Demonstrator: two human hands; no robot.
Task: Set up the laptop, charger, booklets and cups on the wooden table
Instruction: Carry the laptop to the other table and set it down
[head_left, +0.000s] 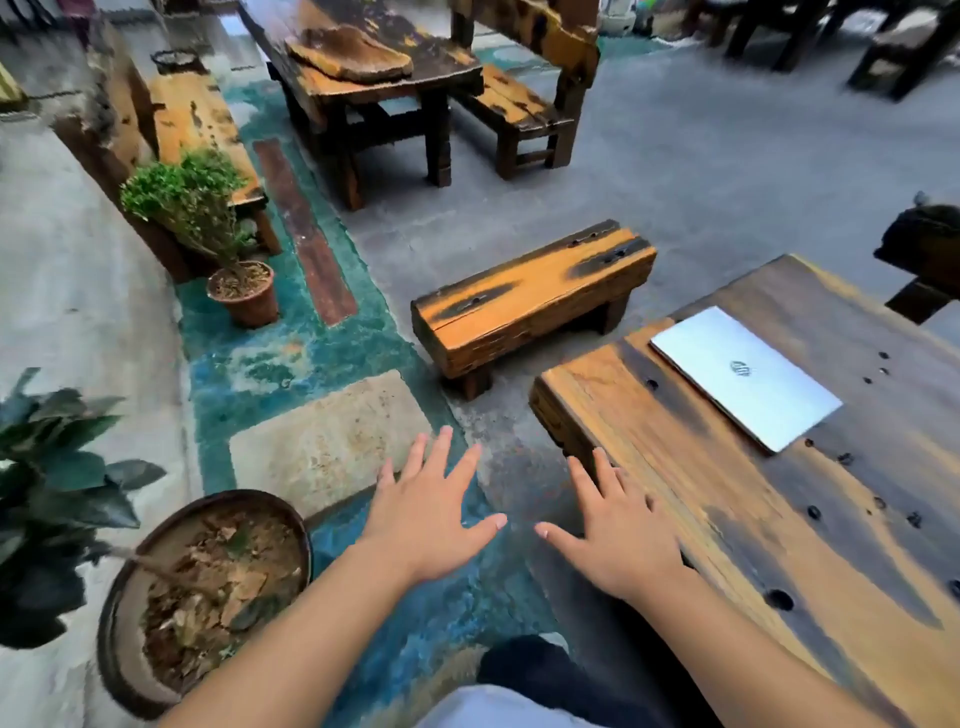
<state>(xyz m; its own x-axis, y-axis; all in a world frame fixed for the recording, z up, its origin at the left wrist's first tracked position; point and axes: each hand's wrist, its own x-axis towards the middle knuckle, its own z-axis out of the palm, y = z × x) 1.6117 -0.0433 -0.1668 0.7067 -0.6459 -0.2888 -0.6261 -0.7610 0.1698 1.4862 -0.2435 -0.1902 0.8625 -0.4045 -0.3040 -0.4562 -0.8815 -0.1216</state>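
Note:
A silver laptop (745, 376) lies closed on the wooden table (810, 525) at the right, near the table's far left corner. My left hand (434, 512) hovers over the floor to the left of the table, palm down, fingers spread, holding nothing. My right hand (618, 535) is also spread and empty, just at the table's near left edge, well short of the laptop. No charger, booklets or cups are in view.
A low wooden bench (530, 301) stands on the floor beyond the table. A large round planter (202, 597) sits at the lower left, a small potted shrub (244, 291) farther back. Another table (363, 67) and benches stand at the top.

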